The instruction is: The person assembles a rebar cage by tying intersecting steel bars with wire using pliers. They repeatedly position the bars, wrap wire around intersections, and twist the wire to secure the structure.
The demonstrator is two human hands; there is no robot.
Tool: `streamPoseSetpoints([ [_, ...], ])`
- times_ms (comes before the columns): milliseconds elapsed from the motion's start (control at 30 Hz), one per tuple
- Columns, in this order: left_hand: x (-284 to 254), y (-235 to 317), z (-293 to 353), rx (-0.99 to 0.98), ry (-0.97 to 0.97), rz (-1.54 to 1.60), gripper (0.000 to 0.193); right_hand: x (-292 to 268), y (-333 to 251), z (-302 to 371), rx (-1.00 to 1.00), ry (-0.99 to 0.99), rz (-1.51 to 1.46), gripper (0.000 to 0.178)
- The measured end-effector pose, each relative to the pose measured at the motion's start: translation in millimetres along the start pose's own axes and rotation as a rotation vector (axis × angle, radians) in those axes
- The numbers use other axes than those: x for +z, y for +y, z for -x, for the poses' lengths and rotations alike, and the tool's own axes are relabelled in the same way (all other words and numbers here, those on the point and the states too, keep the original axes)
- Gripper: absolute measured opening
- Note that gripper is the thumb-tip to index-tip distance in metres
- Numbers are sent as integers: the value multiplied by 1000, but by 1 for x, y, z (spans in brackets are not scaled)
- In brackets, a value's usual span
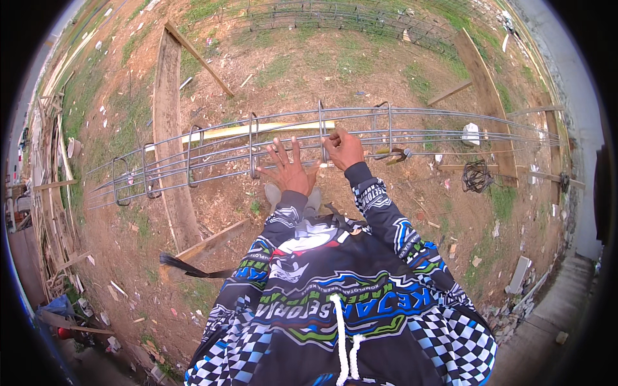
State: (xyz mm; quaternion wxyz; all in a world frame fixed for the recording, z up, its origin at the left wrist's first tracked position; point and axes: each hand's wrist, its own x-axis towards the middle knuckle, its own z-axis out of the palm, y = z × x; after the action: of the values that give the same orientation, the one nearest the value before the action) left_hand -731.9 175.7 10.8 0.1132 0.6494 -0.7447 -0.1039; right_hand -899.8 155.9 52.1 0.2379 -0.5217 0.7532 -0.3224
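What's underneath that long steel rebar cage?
Under the rebar cage: a left wooden plank, a right wooden plank and littered ground; a pale yellow strip shows through. What lies behind the left hand and right hand is covered.

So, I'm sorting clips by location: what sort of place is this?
Probably an outdoor construction site or yard: a long grey steel-bar cage crosses two rough brown wooden planks, and a tangled coil of dark wire is near the right-hand plank.
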Motion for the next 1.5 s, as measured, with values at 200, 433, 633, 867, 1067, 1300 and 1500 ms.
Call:
streamPoseSetpoints([
  [200,-21,-1,11,50,-40,80,87,-82,82,13,140,596,251,37],
  [433,-49,-2,21,341,-72,349,71,-119,144,39,192,286,151,41],
  [633,-58,25,5,476,31,401,46,-137,182,25,82,413,217,29],
  [867,-26,77,27,284,-95,628,35,-283,333,-5,279,498,475,33],
  [1067,29,164,40,147,144,144,83,-389,442,-33,236,351,726,37],
  [1300,63,182,29,-72,157,-26,119,-334,317,-38,-47,339,304,36],
  [1500,78,183,24,-109,155,-74,118,-184,171,-50,-182,-406,50,59],
])
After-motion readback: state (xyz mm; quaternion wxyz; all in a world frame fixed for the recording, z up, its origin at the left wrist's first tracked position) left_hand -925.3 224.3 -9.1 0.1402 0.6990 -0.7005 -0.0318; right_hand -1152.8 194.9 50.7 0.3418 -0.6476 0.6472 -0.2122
